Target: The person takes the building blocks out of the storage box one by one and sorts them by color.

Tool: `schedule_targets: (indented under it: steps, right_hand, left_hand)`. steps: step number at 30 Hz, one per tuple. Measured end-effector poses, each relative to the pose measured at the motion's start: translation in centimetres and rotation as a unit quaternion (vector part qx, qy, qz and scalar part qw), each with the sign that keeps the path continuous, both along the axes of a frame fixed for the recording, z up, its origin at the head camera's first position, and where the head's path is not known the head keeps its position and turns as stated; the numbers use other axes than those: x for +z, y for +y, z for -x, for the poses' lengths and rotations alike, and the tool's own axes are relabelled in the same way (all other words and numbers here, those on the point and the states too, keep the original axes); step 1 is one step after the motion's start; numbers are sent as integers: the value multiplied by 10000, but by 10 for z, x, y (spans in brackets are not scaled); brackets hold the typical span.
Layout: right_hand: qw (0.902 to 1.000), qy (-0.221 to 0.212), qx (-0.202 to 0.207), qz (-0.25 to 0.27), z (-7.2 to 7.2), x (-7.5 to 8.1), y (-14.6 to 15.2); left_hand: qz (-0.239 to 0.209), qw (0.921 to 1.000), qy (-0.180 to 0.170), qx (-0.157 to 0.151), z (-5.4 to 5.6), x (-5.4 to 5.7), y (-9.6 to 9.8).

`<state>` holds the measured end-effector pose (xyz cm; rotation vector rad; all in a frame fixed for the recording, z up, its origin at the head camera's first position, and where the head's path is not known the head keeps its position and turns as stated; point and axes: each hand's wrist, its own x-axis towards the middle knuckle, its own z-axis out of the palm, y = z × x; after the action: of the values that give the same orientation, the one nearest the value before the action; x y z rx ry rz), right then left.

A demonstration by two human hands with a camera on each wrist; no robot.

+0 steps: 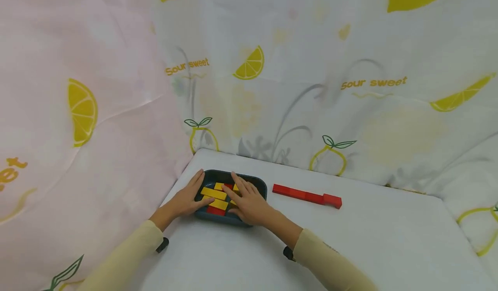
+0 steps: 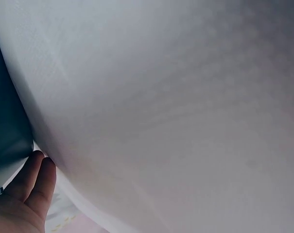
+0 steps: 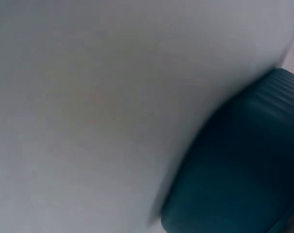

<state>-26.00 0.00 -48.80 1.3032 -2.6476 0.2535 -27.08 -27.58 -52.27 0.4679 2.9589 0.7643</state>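
There, at left, your left hand [image 1: 187, 199] lay loosely open along the rim of the dark tray [image 1: 222, 220], gripping nothing visible. Inside sat yellow blocks [image 1: 213, 193] and red blocks [image 1: 215, 210]; your right hand [image 1: 252, 205] spread over them, no pinch visible. A red row [image 1: 297, 194] lay apart, right. Settling blocks seemed in hand; light, even fingertip pressure looked called for next.

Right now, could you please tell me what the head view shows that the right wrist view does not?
Only the head view shows the yellow rectangular blocks, the row of red blocks and the yellow lemon-slice prints. Only the right wrist view shows faint parallel lines on the dark blue rounded tray. Both share that tray and the white tabletop.
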Motion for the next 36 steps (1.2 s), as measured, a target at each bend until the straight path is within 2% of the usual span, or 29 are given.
schedule_targets:
  steps: [2, 7, 10, 13, 16, 21, 23, 26, 31, 36]
  right_hand:
    - [9992, -207, 53, 351, 4, -4, -11]
    - [9886, -1174, 144, 931, 12, -18, -27]
    - [9809, -1693, 88, 956, 14, -24, -30]
    - [9779, -1909, -23, 852, 15, -26, -29]
    - [9774, -1986, -113, 713, 15, -24, -27]
    - [9771, -2097, -90, 332, 18, -21, -36]
    - [9775, -2098, -128, 153, 19, -20, -37]
    - [9799, -1992, -126, -24, 19, -21, -39]
    - [9855, -1674, -111, -261, 22, -23, -46]
    - [9848, -1669, -224, -427, 23, -25, -50]
  left_hand:
    - [-11, 10000, -19, -14, 1, 2, 2]
    - [-65, 10000, 0, 60, -2, 2, 2]
    - [-70, 9999, -53, 98, -1, 0, 5]
    - [-57, 9999, -90, 34, 2, -2, 10]
    - [-79, 9999, -106, 25, 5, -2, 12]
    - [7, 9997, -128, 229, 3, 0, 5]
    - [31, 9997, -162, 186, 2, 1, 5]
    - [57, 9996, -216, 155, 2, 2, 5]
    - [99, 9998, -97, 121, 5, 3, 4]
    - [26, 9999, -86, 107, 5, 1, 5]
